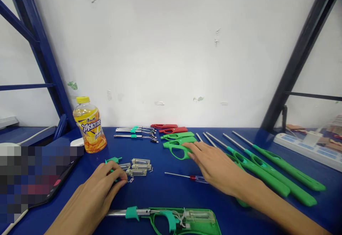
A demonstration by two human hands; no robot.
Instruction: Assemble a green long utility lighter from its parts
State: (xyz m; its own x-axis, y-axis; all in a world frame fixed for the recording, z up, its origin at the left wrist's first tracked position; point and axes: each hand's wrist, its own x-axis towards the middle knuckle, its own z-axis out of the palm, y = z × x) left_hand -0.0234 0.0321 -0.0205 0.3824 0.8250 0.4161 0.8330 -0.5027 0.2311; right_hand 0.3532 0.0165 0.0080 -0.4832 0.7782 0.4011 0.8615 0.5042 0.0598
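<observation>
My right hand [220,163] reaches over the table, thumb and fingertips closed on the near green lighter shell half [179,153]. Another green half [177,135] lies just behind it. My left hand [103,188] has curled, closed fingers beside several clear lighter fuel tanks [136,172] and small green parts [114,160]; what it holds, if anything, is hidden. By its fingertips is a small white piece [131,180]. In front lies an opened lighter [197,224], its metal tube, wires and clear tank showing. Under my right hand's fingers rests a screwdriver [196,178].
Several assembled green lighters [288,169] lie at right, by a power strip [310,149]. Metal tubes with wires [133,136] and red shell halves [173,130] are at the back. A drink bottle [90,126] stands left, near a dark device [64,174].
</observation>
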